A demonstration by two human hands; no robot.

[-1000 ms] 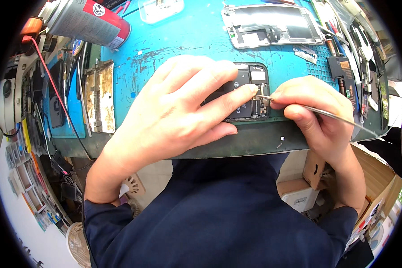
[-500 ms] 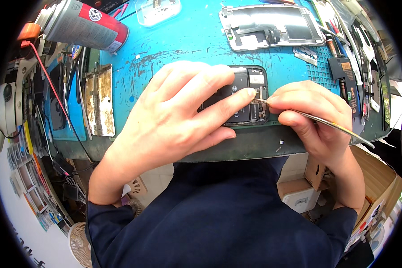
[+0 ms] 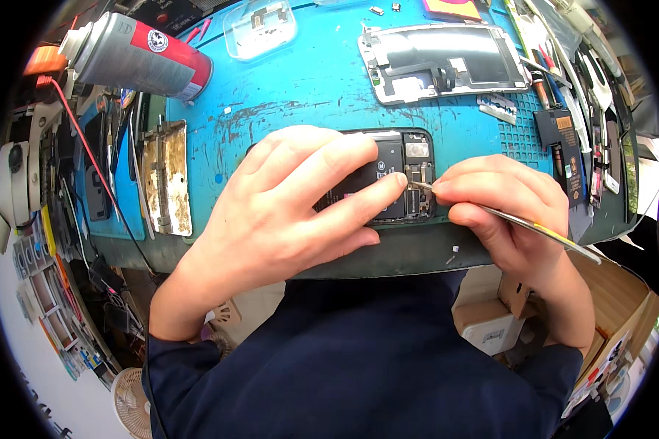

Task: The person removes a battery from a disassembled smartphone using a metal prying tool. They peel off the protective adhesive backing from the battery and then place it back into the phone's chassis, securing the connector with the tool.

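An opened phone (image 3: 419,150) lies on the blue mat, its black battery (image 3: 392,157) and inner parts bared. My left hand (image 3: 285,197) rests over the phone's left part with fingers spread, hiding much of it. Its index fingertip presses near the battery's right edge. In my right hand (image 3: 509,205), pinched between thumb and fingers, is a slim metal hand tool (image 3: 545,231) with a yellowish mark. The tool's thin tip touches or hovers over the parts at the phone's right end, close to my left index fingertip; I cannot tell which.
Beyond the phone lies a detached phone screen (image 3: 447,62), with a razor blade (image 3: 498,107) near it. A spray can (image 3: 143,55) lies tilted at far left, beside a clear tray (image 3: 260,29) of small parts. A stained metal plate (image 3: 167,179) is left; tools and a black box (image 3: 561,143) crowd the right.
The view has tilted, so the bench sits lower in the picture. Both hands keep nearly the same places on the phone; the left index fingertip has shifted slightly away from the tool tip.
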